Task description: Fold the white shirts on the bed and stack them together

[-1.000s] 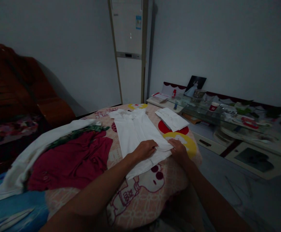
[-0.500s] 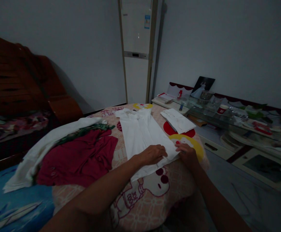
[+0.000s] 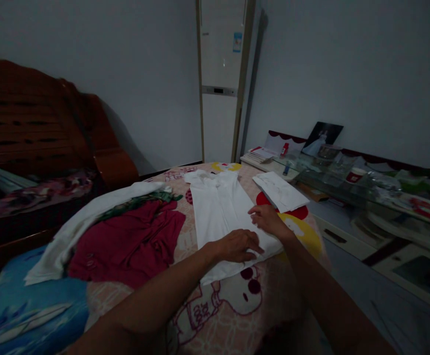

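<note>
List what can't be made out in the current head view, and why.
All in the head view:
- White shirt, part near its lower edge: hidden by the left hand.
- Right hand: whether its fingertips touch the shirt; any gap is too small to see.
- Green garment, full outline: hidden among neighbouring clothes.
- Red cup, markings: too small and dim.
- Tall white unit, top: cut off by the upper edge.

I've got a dim rm on cam: plain walls (image 3: pixel 348 64), tall white unit (image 3: pixel 220 64) in corner, wooden bench (image 3: pixel 26 118) on L, glass-topped cabinet (image 3: pixel 351 244) on R, greyish floor (image 3: pixel 388 305).
</note>
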`<state>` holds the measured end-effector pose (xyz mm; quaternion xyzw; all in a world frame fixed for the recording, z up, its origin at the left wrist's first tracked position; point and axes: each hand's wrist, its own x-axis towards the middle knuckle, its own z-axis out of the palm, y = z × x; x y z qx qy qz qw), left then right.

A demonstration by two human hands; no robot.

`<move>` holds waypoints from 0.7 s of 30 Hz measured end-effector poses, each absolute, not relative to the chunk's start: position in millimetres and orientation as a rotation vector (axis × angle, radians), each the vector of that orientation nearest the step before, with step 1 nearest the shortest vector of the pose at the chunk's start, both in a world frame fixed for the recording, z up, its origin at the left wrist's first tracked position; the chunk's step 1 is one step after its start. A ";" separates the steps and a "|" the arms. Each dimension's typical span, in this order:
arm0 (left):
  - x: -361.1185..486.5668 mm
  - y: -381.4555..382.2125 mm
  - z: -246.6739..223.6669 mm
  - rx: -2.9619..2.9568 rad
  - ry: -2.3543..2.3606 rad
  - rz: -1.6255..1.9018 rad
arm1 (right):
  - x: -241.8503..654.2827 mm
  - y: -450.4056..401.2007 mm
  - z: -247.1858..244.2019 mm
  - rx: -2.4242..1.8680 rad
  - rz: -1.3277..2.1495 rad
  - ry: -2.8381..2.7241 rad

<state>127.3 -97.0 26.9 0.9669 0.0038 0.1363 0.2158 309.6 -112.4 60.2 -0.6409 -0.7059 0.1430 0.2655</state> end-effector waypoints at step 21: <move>138.6 74.5 29.7 1.634 1.453 0.901 | 265.1 -85.1 7.1 -2.057 -0.153 -2.141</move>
